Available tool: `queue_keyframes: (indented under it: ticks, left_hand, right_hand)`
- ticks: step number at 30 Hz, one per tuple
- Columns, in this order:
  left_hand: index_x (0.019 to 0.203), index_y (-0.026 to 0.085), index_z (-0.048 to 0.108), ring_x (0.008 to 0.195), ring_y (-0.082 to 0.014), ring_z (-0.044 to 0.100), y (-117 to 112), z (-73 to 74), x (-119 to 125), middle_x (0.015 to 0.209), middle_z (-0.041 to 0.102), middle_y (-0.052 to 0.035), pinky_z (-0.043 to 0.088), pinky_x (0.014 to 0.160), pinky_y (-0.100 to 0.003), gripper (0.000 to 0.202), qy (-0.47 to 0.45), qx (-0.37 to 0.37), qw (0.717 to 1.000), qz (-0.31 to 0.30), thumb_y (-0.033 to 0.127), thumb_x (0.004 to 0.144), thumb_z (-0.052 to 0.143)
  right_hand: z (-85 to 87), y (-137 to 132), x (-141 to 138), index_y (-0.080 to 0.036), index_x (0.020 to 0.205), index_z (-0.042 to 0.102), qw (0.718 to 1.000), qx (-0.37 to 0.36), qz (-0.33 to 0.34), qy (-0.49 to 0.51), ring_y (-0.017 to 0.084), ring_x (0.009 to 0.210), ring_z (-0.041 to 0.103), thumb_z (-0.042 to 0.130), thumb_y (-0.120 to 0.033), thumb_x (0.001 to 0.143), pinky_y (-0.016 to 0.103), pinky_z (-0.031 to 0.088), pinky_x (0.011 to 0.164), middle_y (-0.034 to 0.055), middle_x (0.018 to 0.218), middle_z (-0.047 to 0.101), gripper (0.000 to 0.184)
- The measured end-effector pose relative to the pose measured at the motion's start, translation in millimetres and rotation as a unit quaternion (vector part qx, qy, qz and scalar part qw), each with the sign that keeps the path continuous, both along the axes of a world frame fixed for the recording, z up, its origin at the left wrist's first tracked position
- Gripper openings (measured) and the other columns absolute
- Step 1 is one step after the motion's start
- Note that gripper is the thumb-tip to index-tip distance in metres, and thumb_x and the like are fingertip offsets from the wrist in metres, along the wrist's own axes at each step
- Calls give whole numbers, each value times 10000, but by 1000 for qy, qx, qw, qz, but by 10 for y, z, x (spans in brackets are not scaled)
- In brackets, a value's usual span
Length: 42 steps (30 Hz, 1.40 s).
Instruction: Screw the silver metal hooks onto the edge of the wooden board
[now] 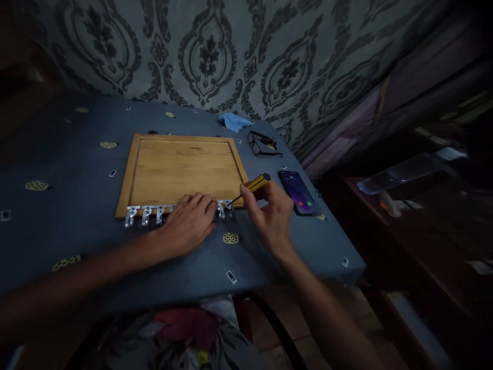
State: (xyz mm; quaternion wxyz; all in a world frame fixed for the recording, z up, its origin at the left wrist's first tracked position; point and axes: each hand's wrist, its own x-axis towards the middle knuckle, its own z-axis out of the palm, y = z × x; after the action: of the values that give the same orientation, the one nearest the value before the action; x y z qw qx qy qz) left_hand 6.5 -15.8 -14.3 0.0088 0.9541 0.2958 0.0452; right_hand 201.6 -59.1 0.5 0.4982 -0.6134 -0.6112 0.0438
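A wooden board (185, 167) with a raised frame lies flat on the blue patterned tablecloth (77, 205). Along its near edge runs a metal rail of hooks (145, 213). My left hand (188, 221) lies flat on that rail, fingers stretched out, pressing it against the board's edge. My right hand (269, 213) is closed on a yellow and black screwdriver (252, 186), whose tip points at the right end of the rail near the board's corner.
A phone (298, 192) with a lit screen lies right of the board. Black glasses (262, 144) and a blue cloth (234, 122) sit behind it by the patterned wall. The table's right edge drops off beside dark wooden furniture (416, 221).
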Motion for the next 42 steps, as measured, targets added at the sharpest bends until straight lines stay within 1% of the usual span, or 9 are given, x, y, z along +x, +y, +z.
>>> queue_keyframes:
  ticks: [3, 7, 11, 14, 19, 27, 31, 37, 42]
  left_hand:
    - [1285, 111, 602, 1214, -315, 568, 10, 52, 30, 1260, 642, -136, 462, 1013, -453, 362, -15, -32, 999, 16, 346, 1011, 616]
    - [1237, 113, 615, 1208, -324, 562, 32, 110, 124, 1221, 640, -135, 456, 982, -449, 433, -19, -60, 998, 12, 459, 980, 665]
    - [1224, 101, 618, 1209, -337, 557, 51, 125, 259, 1220, 632, -144, 449, 989, -461, 509, -6, -68, 998, 14, 532, 958, 675]
    - [1219, 100, 622, 1199, -337, 557, 64, 116, 329, 1222, 631, -148, 450, 982, -459, 501, -7, -65, 998, 19, 531, 968, 659]
    - [1211, 107, 633, 1192, -329, 562, 69, 111, 342, 1208, 633, -142, 464, 972, -450, 393, -9, -59, 998, 18, 442, 1008, 616]
    - [1157, 137, 665, 1086, -318, 591, 63, 28, 330, 1112, 657, -125, 493, 904, -451, 310, -34, -3, 999, 13, 397, 991, 640]
    - [1177, 133, 664, 1078, -324, 602, 67, 26, 332, 1099, 657, -125, 499, 899, -463, 314, -31, 7, 999, 9, 388, 997, 631]
    - [1163, 140, 669, 1059, -317, 606, 70, 2, 321, 1099, 673, -121, 491, 883, -455, 280, -44, 13, 999, 5, 364, 1002, 622]
    - [1183, 142, 670, 1056, -309, 615, 66, -2, 321, 1116, 683, -123, 501, 886, -453, 288, -39, 24, 999, 6, 359, 999, 622]
  right_hand:
    - [27, -17, 38, -228, 814, 616, 999, -22, 27, 25, 162, 660, 603, 676, -430, 938, 303, 487, 629, -5, 727, 635, 244]
    - [88, -80, 88, -216, 994, 686, 994, -53, 77, 58, 157, 692, 681, 666, -427, 952, 299, 571, 653, -1, 821, 704, 216]
    - [123, -138, 103, -223, 1079, 717, 991, -62, 99, 64, 146, 705, 696, 688, -403, 943, 305, 585, 677, 22, 950, 749, 227]
    - [120, -140, 107, -223, 1054, 730, 992, -55, 98, 53, 141, 689, 690, 693, -381, 940, 299, 566, 666, 20, 939, 752, 198]
    - [132, -110, 100, -218, 933, 716, 994, -41, 87, 45, 147, 645, 667, 697, -364, 929, 296, 535, 645, -3, 775, 700, 148]
    - [74, -91, 76, -222, 840, 684, 996, -6, 62, 60, 153, 669, 648, 668, -334, 903, 310, 550, 674, 4, 741, 681, 129]
    - [46, 24, 91, -222, 846, 663, 991, 4, 40, 130, 135, 586, 604, 677, -403, 894, 290, 523, 587, -17, 699, 637, 188]
    - [165, 243, 142, -227, 841, 579, 969, 26, 12, 247, 99, 515, 590, 644, -566, 900, 246, 495, 530, -54, 663, 591, 351]
    - [8, 321, 122, -226, 899, 587, 950, -16, 33, 311, 111, 558, 654, 716, -655, 809, 244, 541, 557, -36, 759, 643, 457]
